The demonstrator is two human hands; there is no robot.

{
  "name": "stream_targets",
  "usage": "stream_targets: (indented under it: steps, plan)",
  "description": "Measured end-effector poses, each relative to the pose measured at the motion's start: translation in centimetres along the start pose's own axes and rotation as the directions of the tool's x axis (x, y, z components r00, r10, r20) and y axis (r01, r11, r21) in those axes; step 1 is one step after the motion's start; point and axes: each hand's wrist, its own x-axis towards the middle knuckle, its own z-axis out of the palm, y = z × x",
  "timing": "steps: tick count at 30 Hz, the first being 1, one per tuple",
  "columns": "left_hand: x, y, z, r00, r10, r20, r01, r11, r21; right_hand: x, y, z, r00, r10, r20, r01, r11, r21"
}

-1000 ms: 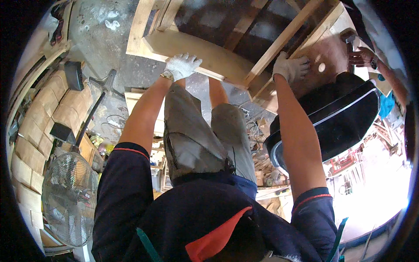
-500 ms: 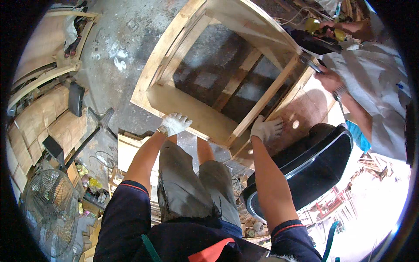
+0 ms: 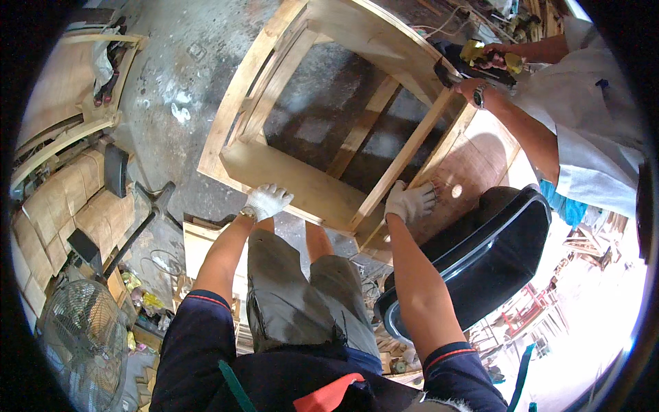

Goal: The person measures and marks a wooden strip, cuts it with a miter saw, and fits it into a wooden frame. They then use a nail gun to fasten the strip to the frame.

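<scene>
Frame [image 3: 295,175] opens upward, long axis slanting left to right

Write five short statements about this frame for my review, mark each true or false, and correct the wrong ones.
1. The left hand rests on the near edge of the wooden frame. True.
2. The right hand is bare. False: it wears a whitish glove, as the left one does.
3. A black tub lies partly behind the person's right forearm. True.
4. The fan stands on the person's right. False: it is at the lower left of the view.
5. A co-worker's hand at the upper right has a watch on its wrist. True.
</scene>
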Motion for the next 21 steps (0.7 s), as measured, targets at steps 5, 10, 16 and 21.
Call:
stream_targets:
  steps: [5, 10, 16, 21]
  plan:
    - [0.0, 0.0, -0.2, 1.0, 0.005, -0.008, -0.005, 1.0, -0.008, -0.1, 0.0, 0.0, 1.0, -0.001, -0.012, 0.001, 1.0, 0.027]
    - [0.0, 0.1, -0.2, 1.0, -0.003, 0.005, 0.003, 1.0, -0.005, 0.0, 0.2, 1.0, 0.995, -0.017, -0.098, 0.017, 1.0, 0.0]
    - [0.2, 0.1, -0.6, 0.989, -0.026, 0.147, 0.031, 0.999, -0.035, 0.0, 0.0, 0.3, 0.998, -0.01, -0.065, 0.011, 1.0, 0.008]
    - [0.3, 0.2, -0.9, 0.989, -0.034, 0.146, 0.038, 0.999, -0.027, -0.1, 0.2, 0.6, 0.992, -0.035, -0.123, 0.037, 0.999, 0.01]
